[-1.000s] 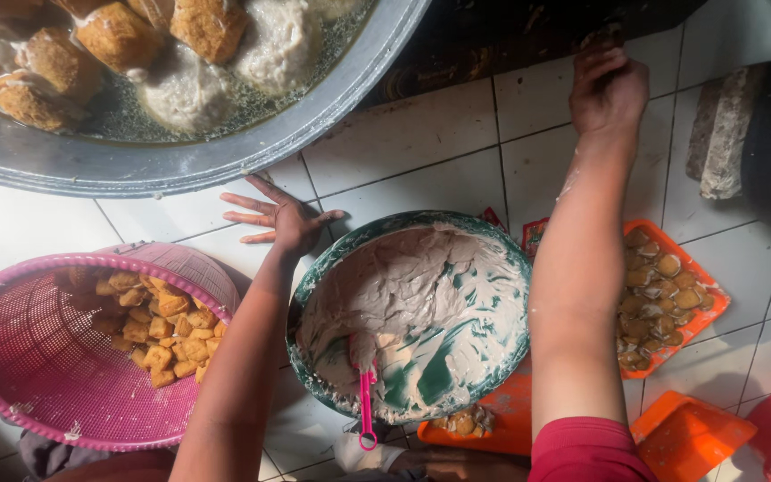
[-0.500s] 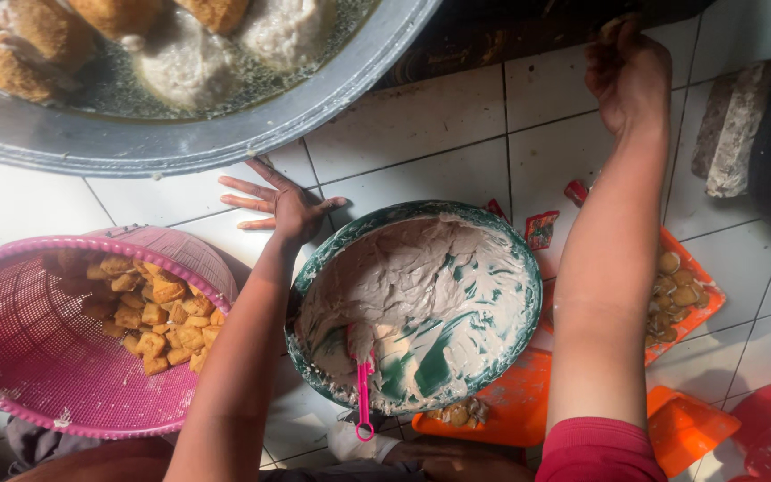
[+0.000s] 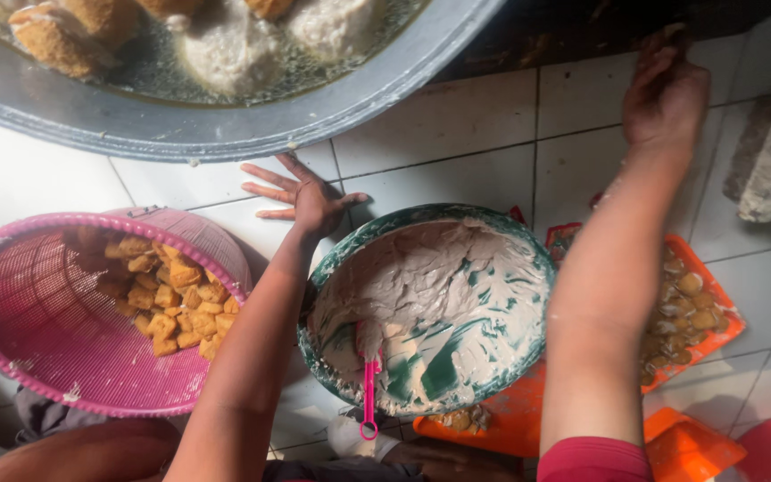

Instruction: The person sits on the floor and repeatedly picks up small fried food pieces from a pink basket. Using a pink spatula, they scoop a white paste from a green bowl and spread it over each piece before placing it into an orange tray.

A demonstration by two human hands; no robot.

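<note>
pale paste coats the inside of the green bowl [image 3: 430, 308], which sits on the white tile floor [image 3: 466, 152] in the middle of the view, with a pink spoon [image 3: 368, 393] stuck in it at six o'clock. the left hand [image 3: 307, 198] rests at the bowl's eleven o'clock rim, fingers [image 3: 265, 189] spread wide and flat, gripping nothing; the heel of the palm seems to touch the rim, though i cannot be sure. the right hand [image 3: 667, 94] is stretched far out to one o'clock, well away from the bowl, up against a dark edge; its fingers curl together, but whether they pinch anything i cannot tell.

a pink basket [image 3: 64, 330] of fried golden pieces [image 3: 167, 299] lies at nine o'clock, tipped on its side. an orange tray [image 3: 711, 303] with small browned lumps sits at three o'clock, partly under the bowl. a big grey basin [image 3: 225, 125] of large pieces in liquid fills twelve o'clock.

to do this well, i would judge the steadying hand should press on the rim rather than hover beside it, since the bowl overhangs the tray and could rock, and the paste-streaked forearm should pass clear over the tray.
</note>
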